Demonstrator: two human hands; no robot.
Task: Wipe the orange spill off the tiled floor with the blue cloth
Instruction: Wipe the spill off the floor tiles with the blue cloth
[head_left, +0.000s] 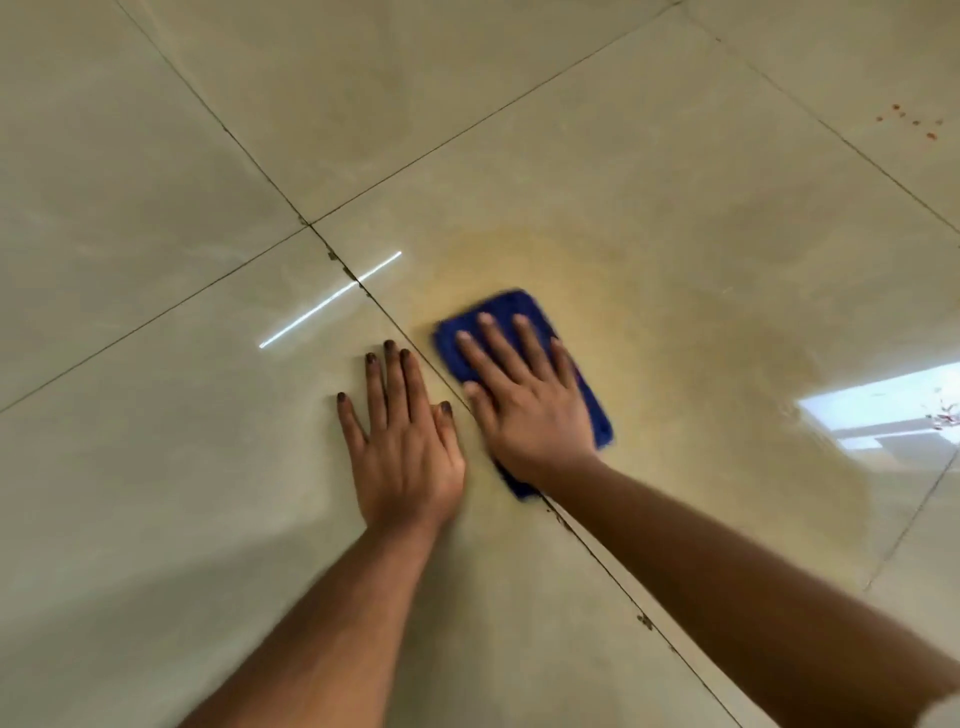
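Now the right hand is lying flat with fingers spread on the cloth, pressing it to the floor; it is gripping nothing, only bearing down with an open palm. The folded blue cloth is sitting just right of centre, its far end pointing toward 12 o'clock and its near end showing under the wrist. It is resting on the spill, a thin yellowish-orange smear spreading from the cloth toward 12 and out to 4 o'clock. The left hand is lying open and empty, palm down on a bare tile just at 9 o'clock of the cloth, across a grout line. Small red specks are lying well apart at 2 o'clock.
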